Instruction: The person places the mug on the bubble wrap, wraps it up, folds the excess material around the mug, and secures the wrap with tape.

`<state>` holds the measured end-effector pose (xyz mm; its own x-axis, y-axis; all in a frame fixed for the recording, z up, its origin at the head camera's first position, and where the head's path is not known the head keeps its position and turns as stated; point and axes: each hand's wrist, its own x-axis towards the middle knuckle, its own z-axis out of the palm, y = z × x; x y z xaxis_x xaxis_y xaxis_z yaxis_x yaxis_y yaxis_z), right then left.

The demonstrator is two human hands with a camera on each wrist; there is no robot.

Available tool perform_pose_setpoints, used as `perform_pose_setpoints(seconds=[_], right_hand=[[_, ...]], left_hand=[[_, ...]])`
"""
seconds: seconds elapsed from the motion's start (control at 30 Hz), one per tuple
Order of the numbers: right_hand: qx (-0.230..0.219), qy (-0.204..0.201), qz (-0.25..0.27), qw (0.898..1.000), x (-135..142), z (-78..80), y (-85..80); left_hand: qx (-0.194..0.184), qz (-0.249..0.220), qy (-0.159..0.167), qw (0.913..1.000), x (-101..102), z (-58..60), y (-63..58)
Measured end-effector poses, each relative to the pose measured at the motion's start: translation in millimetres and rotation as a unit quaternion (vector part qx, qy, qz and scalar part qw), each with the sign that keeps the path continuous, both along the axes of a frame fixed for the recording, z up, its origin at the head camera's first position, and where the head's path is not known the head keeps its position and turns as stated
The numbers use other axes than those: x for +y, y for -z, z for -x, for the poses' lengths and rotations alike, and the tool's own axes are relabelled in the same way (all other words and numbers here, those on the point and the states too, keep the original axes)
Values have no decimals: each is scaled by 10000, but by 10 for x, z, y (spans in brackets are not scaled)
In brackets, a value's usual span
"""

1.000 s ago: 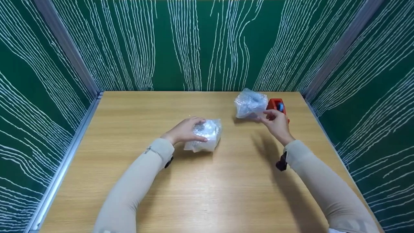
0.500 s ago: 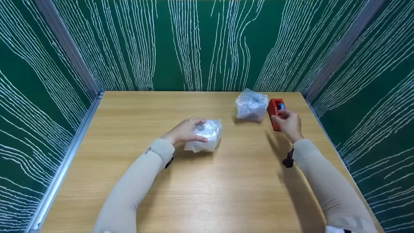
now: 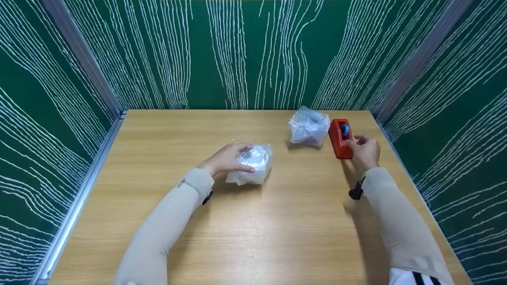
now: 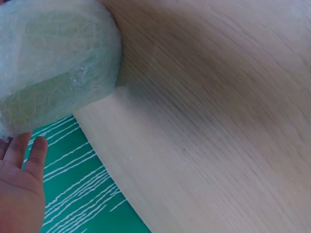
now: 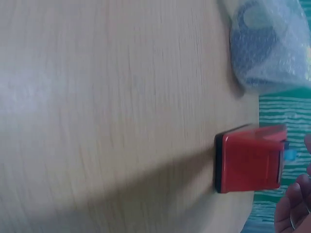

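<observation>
Near the table's middle, my left hand point(image 3: 226, 159) holds a bubble-wrapped package point(image 3: 255, 164), thumb on its near side and fingers over its far side. In the left wrist view the package point(image 4: 58, 63) fills the upper left corner, fingertips at its lower edge. At the back right sits a red tape dispenser point(image 3: 340, 142) with a blue roll core. Just right of it is my right hand point(image 3: 366, 152), fingers loosely bent, thumb overlapping the dispenser's side in the head view. The right wrist view has the dispenser point(image 5: 248, 160) below the fingers, with no object visible between them.
A second bubble-wrapped package point(image 3: 309, 127) stands at the back right, close beside the dispenser. The wooden table point(image 3: 253, 237) is enclosed by green panels point(image 3: 222, 55) with white wavy lines at the back and both sides.
My right hand has moved right, from the near edge of the second package, across the dispenser, to the dispenser's right side. The left hand has stayed on its package.
</observation>
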<state>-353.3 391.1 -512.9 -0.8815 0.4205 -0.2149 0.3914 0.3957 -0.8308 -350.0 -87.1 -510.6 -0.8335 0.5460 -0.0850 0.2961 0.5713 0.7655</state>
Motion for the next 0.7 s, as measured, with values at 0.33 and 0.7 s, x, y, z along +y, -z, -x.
perform_pose_setpoints(seconds=[0.33,0.7], right_hand=[[-337,43,264,9991,-126,-59,-124],[-755,-319,814,9933,-129,-52,-186]], left_hand=[[88,-2,35,10000,-11,3,2],[-33,-35,-39,10000,-4,10,1]])
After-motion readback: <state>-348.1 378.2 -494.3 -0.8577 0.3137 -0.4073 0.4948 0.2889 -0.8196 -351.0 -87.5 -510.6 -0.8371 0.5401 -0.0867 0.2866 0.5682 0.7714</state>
